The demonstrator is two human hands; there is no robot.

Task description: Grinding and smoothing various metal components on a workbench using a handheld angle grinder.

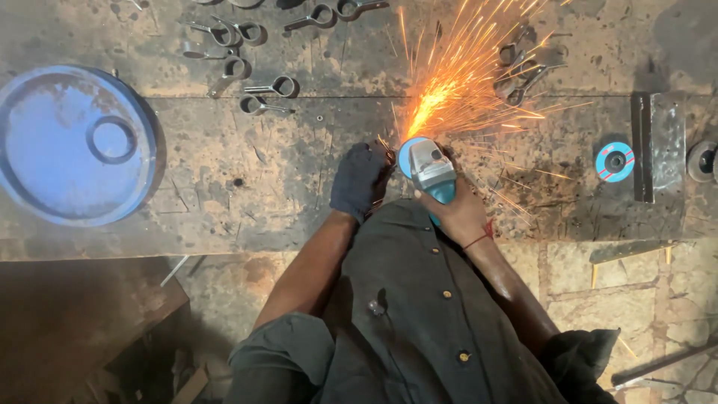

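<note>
Flanking the grinder [430, 173]: blue drum lid [75, 146], metal rings [258, 93], spare disc [615, 161].

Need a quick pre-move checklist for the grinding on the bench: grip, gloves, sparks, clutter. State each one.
1. Grip on the grinder: right hand wraps its body. Ok.
2. Gloves: left hand wears a dark glove; the right hand is bare beside the sparks. Not ok.
3. Workpiece hold: the left hand presses down beside the wheel; the piece itself is hidden. Cannot tell.
4. Spark path: sparks fly away from the person, over the metal clamps on the bench. Ok.
5. Loose items: the spare disc and blue lid lie apart from the wheel. Ok.
6. Eye protection: not in view. Cannot tell.
</note>
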